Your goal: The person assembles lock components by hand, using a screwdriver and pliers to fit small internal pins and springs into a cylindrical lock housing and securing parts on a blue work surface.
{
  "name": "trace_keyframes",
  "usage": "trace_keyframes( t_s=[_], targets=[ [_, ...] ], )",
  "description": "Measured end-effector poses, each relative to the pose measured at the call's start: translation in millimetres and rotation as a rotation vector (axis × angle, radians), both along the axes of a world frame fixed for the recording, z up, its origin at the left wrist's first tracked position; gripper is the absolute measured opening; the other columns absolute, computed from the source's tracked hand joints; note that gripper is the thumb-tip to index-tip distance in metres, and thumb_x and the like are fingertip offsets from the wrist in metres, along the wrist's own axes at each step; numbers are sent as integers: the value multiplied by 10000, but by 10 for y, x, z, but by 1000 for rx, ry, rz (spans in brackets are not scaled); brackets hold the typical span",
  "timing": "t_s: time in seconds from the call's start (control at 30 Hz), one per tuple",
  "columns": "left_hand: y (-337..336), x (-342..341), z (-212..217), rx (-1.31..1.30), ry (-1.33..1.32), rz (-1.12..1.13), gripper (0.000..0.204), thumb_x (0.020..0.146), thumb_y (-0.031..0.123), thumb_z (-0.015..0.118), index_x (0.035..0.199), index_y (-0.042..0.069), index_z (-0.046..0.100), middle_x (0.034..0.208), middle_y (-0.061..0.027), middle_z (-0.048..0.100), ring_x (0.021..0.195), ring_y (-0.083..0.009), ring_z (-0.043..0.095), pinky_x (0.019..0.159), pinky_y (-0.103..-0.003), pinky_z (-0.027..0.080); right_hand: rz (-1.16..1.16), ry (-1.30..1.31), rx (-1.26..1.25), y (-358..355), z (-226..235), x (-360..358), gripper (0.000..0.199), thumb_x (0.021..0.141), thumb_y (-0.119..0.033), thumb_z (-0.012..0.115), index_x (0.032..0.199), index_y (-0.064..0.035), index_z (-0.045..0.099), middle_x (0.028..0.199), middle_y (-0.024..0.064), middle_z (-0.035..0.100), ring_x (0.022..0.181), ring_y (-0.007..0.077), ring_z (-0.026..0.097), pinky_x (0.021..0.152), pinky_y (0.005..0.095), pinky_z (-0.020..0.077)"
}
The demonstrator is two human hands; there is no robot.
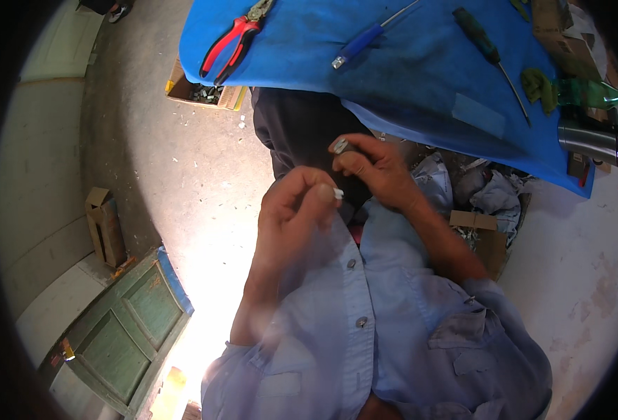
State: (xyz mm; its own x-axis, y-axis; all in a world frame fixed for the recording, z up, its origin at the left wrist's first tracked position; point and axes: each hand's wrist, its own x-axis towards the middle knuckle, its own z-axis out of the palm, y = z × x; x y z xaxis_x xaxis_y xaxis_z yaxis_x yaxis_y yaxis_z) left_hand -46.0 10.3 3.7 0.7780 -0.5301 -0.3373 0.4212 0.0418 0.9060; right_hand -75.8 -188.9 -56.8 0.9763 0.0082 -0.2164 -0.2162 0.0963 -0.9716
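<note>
Both hands are raised in front of my shirt, just short of the blue-covered table (407,59). My left hand (291,210) pinches a small white piece (338,194) between thumb and forefinger; only its end shows. Slightly farther off and to the right, my right hand (386,175) is curled round a small grey metal block (342,145), its end showing above the thumb. The two pieces are apart from each other. What kind of parts they are is too small to tell.
On the table lie red-handled pliers (228,49), a blue screwdriver (358,46) and a dark-handled screwdriver (478,36). A steel flask (592,142) and green bottle (589,92) are at the right. A carton (183,91) of small parts sits on the floor.
</note>
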Motion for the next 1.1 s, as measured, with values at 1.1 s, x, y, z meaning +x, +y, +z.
trace_keyframes(
  t_s=[1.1],
  targets=[
    [71,60,-222,411,-729,195,173,890,-30,776,1061,-14,753,993,-104,747,834,-163,725,663,-251,568,61,-87,-269,179,252,-8,292,920,-91,722,1201,-15,709,1050,89,749,864,142,690,746,259,533]
  ],
)
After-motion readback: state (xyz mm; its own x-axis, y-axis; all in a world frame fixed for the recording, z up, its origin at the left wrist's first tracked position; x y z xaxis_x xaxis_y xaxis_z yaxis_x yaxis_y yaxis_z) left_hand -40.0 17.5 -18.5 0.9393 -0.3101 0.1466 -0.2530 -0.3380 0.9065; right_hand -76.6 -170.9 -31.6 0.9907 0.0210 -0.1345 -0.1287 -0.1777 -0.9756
